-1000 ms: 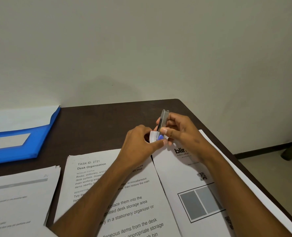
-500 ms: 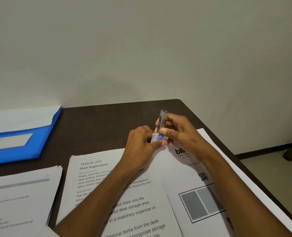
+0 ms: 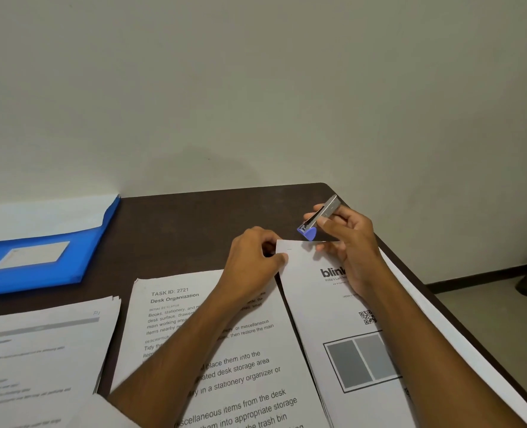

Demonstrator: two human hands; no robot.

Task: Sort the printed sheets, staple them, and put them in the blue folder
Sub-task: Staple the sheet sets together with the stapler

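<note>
- The stapler (image 3: 317, 218), gripped by the right hand (image 3: 347, 242), is now lifted off the sheet corner (image 3: 290, 249).
- That corner is pinched by the left hand (image 3: 253, 257).
- A blue folder (image 3: 40, 257) lies left on the bench (image 3: 194, 217).

stapled sheets (image 3: 324, 307), stapler (image 3: 319, 218) lifted, blue folder (image 3: 40, 261) apparently open

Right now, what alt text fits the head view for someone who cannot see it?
A right hand lifts a small stapler off a printed set's corner, which the left hand pinches. More sheets and a blue folder lie leftward.
</note>
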